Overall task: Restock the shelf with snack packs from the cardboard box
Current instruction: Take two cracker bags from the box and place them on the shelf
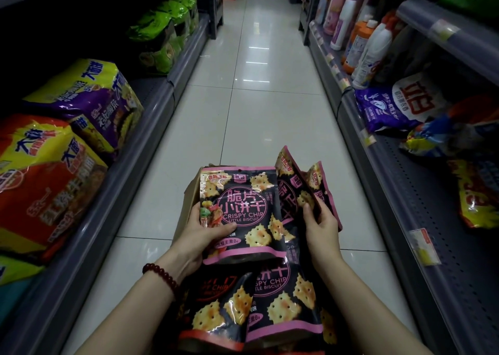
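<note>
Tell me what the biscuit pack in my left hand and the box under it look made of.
Biscuit pack: glossy plastic film, judging by its sheen and crinkles. Box: plain brown cardboard, matte; only a flap shows.

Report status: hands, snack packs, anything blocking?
Left hand grips black-and-pink biscuit pack. Right hand holds two more packs. Brown cardboard box beneath. Aisle floor unobstructed.

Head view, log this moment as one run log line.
stage: packs in hand, not shelved | left hand: holds pink-trim biscuit pack | right hand: holds upright packs | cardboard box: behind packs
</note>
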{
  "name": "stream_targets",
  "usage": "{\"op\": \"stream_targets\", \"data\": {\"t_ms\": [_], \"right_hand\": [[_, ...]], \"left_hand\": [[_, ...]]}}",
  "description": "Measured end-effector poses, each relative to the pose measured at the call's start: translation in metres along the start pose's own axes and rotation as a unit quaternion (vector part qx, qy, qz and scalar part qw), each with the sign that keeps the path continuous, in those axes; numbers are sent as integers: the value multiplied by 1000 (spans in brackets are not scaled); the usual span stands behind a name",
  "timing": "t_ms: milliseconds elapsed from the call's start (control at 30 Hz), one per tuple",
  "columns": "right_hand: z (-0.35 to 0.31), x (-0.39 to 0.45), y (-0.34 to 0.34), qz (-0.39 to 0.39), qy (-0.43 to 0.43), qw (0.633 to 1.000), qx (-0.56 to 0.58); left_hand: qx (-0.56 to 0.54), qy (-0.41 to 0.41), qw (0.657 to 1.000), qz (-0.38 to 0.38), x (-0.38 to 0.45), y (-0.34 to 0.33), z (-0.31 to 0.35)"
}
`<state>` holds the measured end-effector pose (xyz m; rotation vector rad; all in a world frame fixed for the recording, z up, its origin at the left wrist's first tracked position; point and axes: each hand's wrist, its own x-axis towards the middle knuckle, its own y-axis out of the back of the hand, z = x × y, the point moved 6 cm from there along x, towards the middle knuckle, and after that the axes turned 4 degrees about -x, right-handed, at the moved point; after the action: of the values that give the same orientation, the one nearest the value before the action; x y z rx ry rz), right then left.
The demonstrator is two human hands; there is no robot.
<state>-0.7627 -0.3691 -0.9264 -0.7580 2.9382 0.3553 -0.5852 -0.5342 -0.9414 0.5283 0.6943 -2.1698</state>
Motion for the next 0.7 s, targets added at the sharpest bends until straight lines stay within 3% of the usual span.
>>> {"op": "stream_targets", "data": {"t_ms": [100, 200, 367, 533, 700], "right_hand": [[-3, 7, -5, -13, 9, 999, -29], [-2, 14, -3, 37, -19, 997, -63], [-11, 15, -1, 54, -30, 998, -21], [-79, 13, 15, 51, 3, 997, 53], [-170, 1, 33, 45, -18, 996, 74]], "left_hand": [[-10, -10, 1000, 4, 0, 3, 3], [7, -11, 1000, -1, -1, 2, 6], [15, -13, 1000, 7, -7, -1, 17], [22, -60, 997, 51, -30, -6, 51], [16, -85, 991, 101, -80, -21, 117]]}}
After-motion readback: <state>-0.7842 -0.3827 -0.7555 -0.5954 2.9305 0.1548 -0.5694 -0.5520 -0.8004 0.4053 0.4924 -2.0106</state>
